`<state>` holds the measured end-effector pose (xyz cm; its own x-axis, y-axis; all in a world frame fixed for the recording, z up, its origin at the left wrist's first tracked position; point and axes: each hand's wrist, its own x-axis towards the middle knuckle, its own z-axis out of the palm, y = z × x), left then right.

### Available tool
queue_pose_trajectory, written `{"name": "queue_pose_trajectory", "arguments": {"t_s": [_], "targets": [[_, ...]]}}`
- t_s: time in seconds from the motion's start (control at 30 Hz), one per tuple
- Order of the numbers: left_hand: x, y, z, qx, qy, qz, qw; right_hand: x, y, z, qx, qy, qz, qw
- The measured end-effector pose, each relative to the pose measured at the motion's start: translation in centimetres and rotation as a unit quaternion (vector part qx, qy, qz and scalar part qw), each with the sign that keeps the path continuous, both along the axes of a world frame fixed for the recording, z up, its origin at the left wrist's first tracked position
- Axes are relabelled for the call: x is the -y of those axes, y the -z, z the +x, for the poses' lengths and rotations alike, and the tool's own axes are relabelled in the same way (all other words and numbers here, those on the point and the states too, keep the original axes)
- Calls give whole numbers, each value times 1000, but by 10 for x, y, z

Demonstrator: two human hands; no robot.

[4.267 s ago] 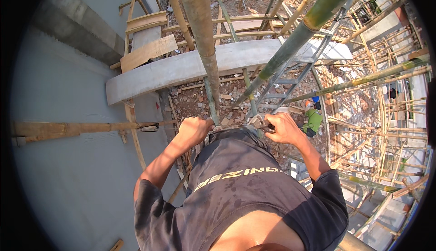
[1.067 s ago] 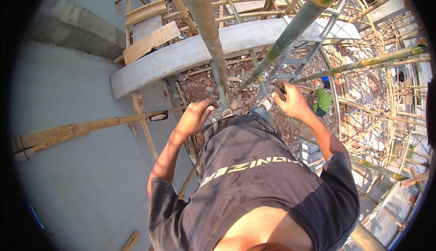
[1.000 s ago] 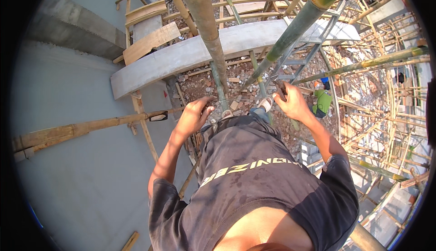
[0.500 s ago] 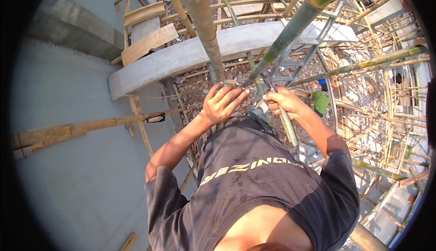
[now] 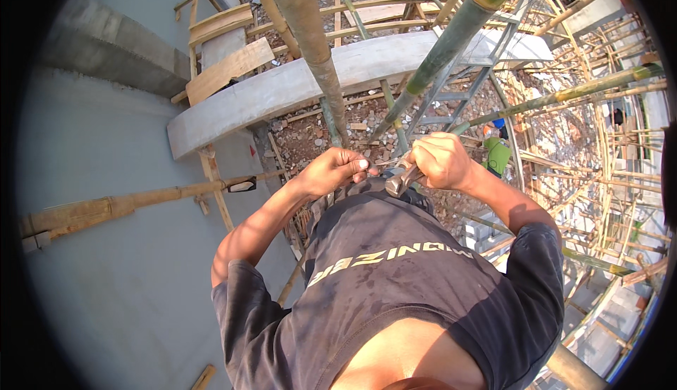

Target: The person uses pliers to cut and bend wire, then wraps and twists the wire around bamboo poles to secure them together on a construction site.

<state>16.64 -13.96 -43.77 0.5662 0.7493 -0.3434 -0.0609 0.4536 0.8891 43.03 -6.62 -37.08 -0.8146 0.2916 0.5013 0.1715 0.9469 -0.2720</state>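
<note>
In front of my waist, both of my hands work close together. My left hand (image 5: 336, 173) is closed in a pinch, thumb against the fingers, on a thin wire-like strand (image 5: 386, 163) that runs across toward the right hand. My right hand (image 5: 443, 162) is wrapped round a hand tool with a dull grey metal head (image 5: 399, 183); the fist covers most of it, so its exact kind is hidden. Just beyond the hands, a thick green bamboo pole (image 5: 441, 65) and a brown bamboo pole (image 5: 310, 34) slant downward.
A curved concrete beam (image 5: 282, 92) spans ahead, with a metal ladder (image 5: 451, 97) behind the green pole. A grey wall (image 5: 127, 178) fills the left, crossed by a horizontal bamboo pole (image 5: 134, 196). Rubble (image 5: 303, 139) lies far below. Bamboo scaffolding (image 5: 606, 178) and a person in green (image 5: 497, 156) are at right.
My left hand has drawn back from the poles, its spread fingers now pinched. My right hand has turned over, bringing the metal head down toward my waist; a green stick below it no longer shows.
</note>
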Motion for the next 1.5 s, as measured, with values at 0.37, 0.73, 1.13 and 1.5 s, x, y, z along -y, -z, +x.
{"name": "queue_pose_trajectory", "arguments": {"t_s": [0.37,0.73,1.13,1.5], "targets": [[5,58,-1,331,151,-276,890,-11,13,-8,-10,-142,146,979],[23,13,21,-453,-210,578,646,6,58,-16,-1,342,-338,877],[-5,60,-3,-400,-218,740,495,-5,57,-14,4,223,-915,336],[4,36,-22,-427,-36,651,626,6,58,-19,29,183,-919,348]]}}
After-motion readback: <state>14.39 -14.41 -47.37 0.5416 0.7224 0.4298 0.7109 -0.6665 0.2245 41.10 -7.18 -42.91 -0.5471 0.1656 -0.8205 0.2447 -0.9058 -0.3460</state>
